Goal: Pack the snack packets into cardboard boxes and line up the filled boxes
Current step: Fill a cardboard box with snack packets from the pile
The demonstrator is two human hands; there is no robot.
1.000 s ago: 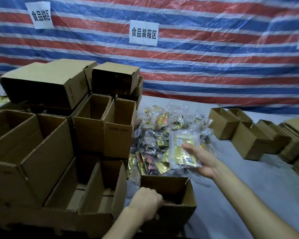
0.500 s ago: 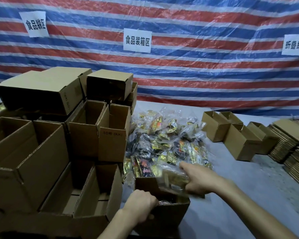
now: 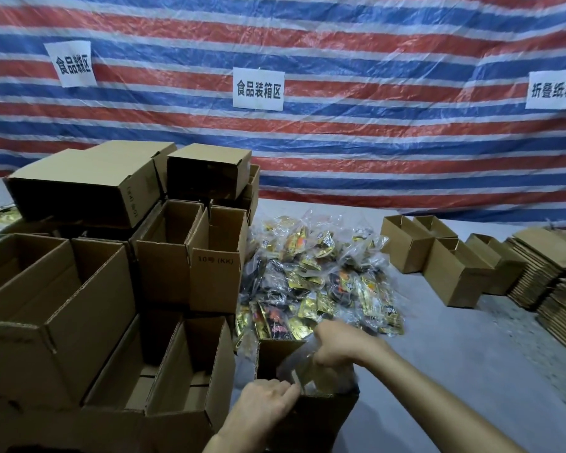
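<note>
The snack packet [image 3: 303, 371], clear-wrapped and blurred, sits in the mouth of the open box [image 3: 275, 351] at the near edge of the bench [image 3: 455, 371], partly below the rim. The right hand [image 3: 339, 346] is over the box; its grip pinches the packet's top edge, fingers curled. The left hand [image 3: 265, 405] is at the box's near-left rim, its grip curled round the cardboard.

Just behind the box lies the heap of snack packets [image 3: 314, 279], gold, black and clear wrappers mixed. To the left, touching one another, are open empty boxes [image 3: 190, 380], stacked in tiers; one [image 3: 214, 276] is printed "10号 (KK)". Two boxes [image 3: 89, 184] lie on their sides on top of that stack.

To the right, well apart from the heap, stands a cluster of small open boxes [image 3: 455, 279]. Beside these are stacks of flat cardboard [image 3: 549, 276].

A red, white and blue striped tarp [image 3: 340, 148] hangs behind the bench, carrying three white paper signs [image 3: 258, 89] with Chinese characters.
</note>
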